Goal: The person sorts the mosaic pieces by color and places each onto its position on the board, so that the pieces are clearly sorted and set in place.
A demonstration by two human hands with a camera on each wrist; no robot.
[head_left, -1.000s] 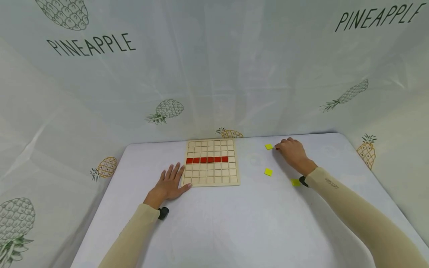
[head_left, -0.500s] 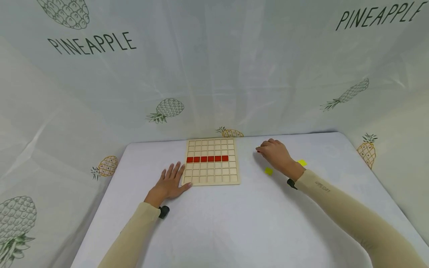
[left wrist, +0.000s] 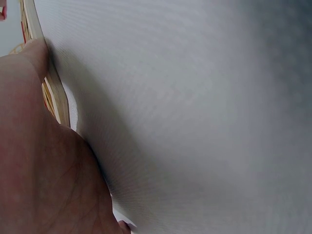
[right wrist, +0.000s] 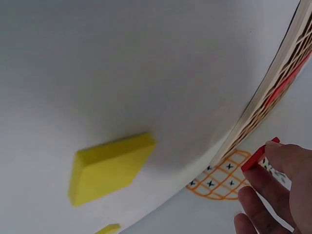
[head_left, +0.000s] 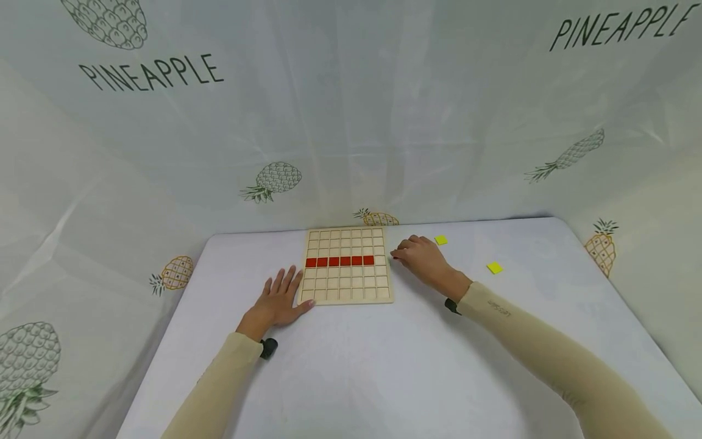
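Note:
A square wooden grid board (head_left: 344, 282) lies at the back of the table, with a row of several red square tiles (head_left: 334, 262) across its middle. My left hand (head_left: 276, 303) lies with spread fingers at the board's left side, its thumb on the near left corner. Between thumb and fingertips, my right hand (head_left: 422, 259) pinches another red tile (right wrist: 257, 157). It is just off the board's right edge, level with the red row, whose rightmost square is bare wood. In the left wrist view, the left thumb (left wrist: 36, 56) rests against the board's edge.
Two yellow tiles, one behind my right hand (head_left: 441, 240) and one farther right (head_left: 495, 267), lie on the white table (head_left: 351, 372). A yellow tile (right wrist: 112, 165) appears close up in the right wrist view. A pineapple-print sheet (head_left: 439, 122) hangs behind the table.
My right hand has moved left with the red tile, from the yellow tiles to the board's right edge. Its arm now hides the nearer yellow tile in the head view. My left hand stays put.

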